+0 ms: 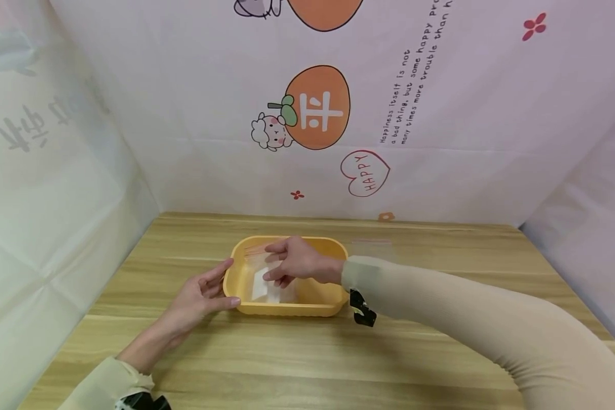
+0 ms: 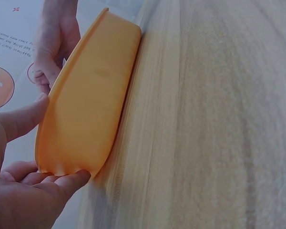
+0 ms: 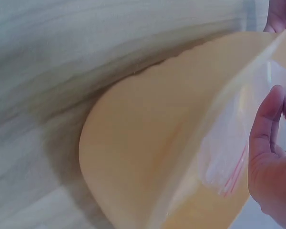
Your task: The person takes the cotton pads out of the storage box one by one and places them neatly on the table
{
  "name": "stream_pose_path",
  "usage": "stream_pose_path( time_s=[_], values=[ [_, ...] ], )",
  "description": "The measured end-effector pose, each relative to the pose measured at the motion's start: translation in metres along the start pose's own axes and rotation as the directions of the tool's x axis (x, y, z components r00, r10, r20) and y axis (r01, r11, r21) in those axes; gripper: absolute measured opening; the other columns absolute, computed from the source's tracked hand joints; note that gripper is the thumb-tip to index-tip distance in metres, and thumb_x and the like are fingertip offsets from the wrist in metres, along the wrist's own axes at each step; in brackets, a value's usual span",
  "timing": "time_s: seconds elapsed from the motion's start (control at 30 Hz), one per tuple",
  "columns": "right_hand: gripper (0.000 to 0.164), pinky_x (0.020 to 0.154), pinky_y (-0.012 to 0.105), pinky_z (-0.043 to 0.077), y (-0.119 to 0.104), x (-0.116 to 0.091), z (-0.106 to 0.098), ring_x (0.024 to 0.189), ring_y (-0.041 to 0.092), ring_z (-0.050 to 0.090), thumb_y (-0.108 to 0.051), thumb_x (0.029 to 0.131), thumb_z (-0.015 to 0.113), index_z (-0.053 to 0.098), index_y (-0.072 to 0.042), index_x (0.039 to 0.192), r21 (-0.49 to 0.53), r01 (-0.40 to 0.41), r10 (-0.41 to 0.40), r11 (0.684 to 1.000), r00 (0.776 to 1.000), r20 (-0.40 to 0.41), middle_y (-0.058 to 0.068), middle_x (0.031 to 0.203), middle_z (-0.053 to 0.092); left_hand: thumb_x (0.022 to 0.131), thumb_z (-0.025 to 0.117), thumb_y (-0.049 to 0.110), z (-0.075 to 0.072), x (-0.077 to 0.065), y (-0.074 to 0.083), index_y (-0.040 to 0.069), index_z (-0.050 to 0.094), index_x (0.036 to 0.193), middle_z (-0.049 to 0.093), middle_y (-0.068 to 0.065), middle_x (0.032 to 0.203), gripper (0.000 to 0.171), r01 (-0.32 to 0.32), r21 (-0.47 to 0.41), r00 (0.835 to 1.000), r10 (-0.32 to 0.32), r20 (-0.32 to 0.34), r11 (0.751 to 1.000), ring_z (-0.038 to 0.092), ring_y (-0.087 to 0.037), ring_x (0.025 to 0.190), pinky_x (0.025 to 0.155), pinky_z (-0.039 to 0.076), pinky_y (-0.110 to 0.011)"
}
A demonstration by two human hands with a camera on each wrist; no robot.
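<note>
A shallow yellow plastic basket stands on the table. My left hand grips its left end, the thumb at the near corner of the rim and the fingers along the outer wall; in the left wrist view the yellow wall lies between thumb and fingers. Inside it is a clear zip bag with a red seal line and something white within. Reaching in from the right, my right hand pinches the bag's film. Clear plastic with red lines also shows in the right wrist view.
Another clear zip bag lies flat on the wooden table, behind the right forearm. White printed cloth hangs at the back and both sides.
</note>
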State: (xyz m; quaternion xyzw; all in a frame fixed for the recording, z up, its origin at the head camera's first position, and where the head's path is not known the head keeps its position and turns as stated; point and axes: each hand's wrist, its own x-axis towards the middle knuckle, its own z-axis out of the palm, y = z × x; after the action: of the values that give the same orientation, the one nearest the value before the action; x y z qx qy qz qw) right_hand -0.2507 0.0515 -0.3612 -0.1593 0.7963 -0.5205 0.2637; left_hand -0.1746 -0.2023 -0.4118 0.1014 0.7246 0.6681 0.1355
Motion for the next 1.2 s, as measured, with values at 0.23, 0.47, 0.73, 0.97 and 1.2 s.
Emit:
stream_pose_path(
  time_s=[0.23, 0.47, 0.73, 0.97, 1.2],
  values=[
    [0.071, 0.066, 0.031, 0.065, -0.01, -0.008, -0.012, 0.064, 0.016, 0.069, 0.0, 0.09, 0.083, 0.05, 0.006, 0.153, -0.059, 0.01, -0.008, 0.998, 1.0, 0.023, 0.018, 0.137, 0.067, 0.091, 0.083, 0.008, -0.001, -0.001, -0.001, 0.0, 0.02, 0.167, 0.016, -0.021, 0.172, 0.098, 0.004, 0.01, 1.0, -0.004, -0.002, 1.0, 0.025, -0.037, 0.154, 0.112, 0.04, -0.026],
    [0.072, 0.065, 0.03, 0.064, -0.015, -0.015, -0.025, 0.064, 0.015, 0.071, 0.003, 0.089, 0.083, 0.049, 0.007, 0.152, -0.109, 0.038, -0.034, 0.993, 0.999, 0.041, 0.024, 0.151, 0.055, 0.092, 0.082, 0.008, 0.0, -0.001, 0.0, 0.0, 0.019, 0.167, 0.015, -0.023, 0.172, 0.099, 0.007, 0.011, 1.0, -0.007, 0.003, 1.0, 0.025, -0.038, 0.154, 0.113, 0.038, -0.03],
    [0.072, 0.063, 0.029, 0.064, -0.021, -0.027, -0.037, 0.062, 0.015, 0.069, 0.003, 0.088, 0.084, 0.05, 0.007, 0.151, -0.146, 0.023, -0.019, 0.989, 0.999, 0.028, 0.022, 0.149, 0.057, 0.091, 0.083, 0.008, -0.001, -0.002, -0.001, 0.0, 0.019, 0.167, 0.014, -0.022, 0.172, 0.099, 0.011, 0.01, 1.0, -0.011, 0.0, 1.0, 0.024, -0.038, 0.154, 0.113, 0.037, -0.029],
    [0.072, 0.065, 0.033, 0.065, -0.028, -0.04, -0.052, 0.062, 0.017, 0.07, 0.002, 0.088, 0.084, 0.052, 0.005, 0.152, -0.186, 0.038, -0.036, 0.982, 0.999, 0.01, 0.02, 0.147, 0.059, 0.092, 0.082, 0.007, -0.001, -0.002, -0.001, 0.0, 0.019, 0.166, 0.014, -0.022, 0.172, 0.099, 0.005, 0.002, 1.0, -0.005, 0.004, 1.0, 0.025, -0.039, 0.154, 0.113, 0.038, -0.03],
    [0.072, 0.07, 0.036, 0.065, -0.034, -0.058, -0.069, 0.068, 0.022, 0.072, -0.001, 0.088, 0.085, 0.053, 0.002, 0.153, -0.202, 0.026, -0.03, 0.979, 0.999, -0.015, 0.017, 0.147, 0.06, 0.092, 0.082, 0.008, -0.001, -0.002, -0.001, 0.0, 0.019, 0.166, 0.013, -0.021, 0.172, 0.098, 0.004, 0.011, 1.0, -0.004, 0.003, 1.0, 0.024, -0.039, 0.154, 0.112, 0.039, -0.028]
  ],
)
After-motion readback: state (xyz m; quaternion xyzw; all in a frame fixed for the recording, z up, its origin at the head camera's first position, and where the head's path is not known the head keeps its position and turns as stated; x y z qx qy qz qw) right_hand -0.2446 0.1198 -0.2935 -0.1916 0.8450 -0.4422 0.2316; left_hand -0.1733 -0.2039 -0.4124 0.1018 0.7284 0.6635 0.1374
